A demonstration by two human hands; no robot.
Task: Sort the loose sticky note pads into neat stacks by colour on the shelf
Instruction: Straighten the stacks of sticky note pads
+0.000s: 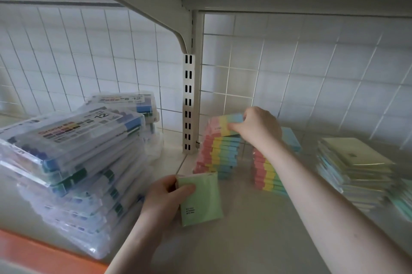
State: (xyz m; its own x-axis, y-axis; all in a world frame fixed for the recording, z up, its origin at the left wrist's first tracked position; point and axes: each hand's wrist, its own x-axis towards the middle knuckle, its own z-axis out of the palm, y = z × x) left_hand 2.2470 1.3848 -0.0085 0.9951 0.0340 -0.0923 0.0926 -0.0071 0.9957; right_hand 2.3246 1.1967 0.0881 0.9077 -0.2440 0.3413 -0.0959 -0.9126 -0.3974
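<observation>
We see a pale shelf (pixel 256 229). Marker cases (pixel 73 162) stacked left; striped pad stacks (pixel 219 155) centre-far; yellow-green pad stacks (pixel 354 169) right.

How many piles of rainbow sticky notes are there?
2: one rainbow pile beside the shelf post, under the right hand; another just right, partly hidden by the arm.

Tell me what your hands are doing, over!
Left hand grips green pad. Right hand pinches top rainbow-striped pad on tall stack. Nothing blocking.
</observation>
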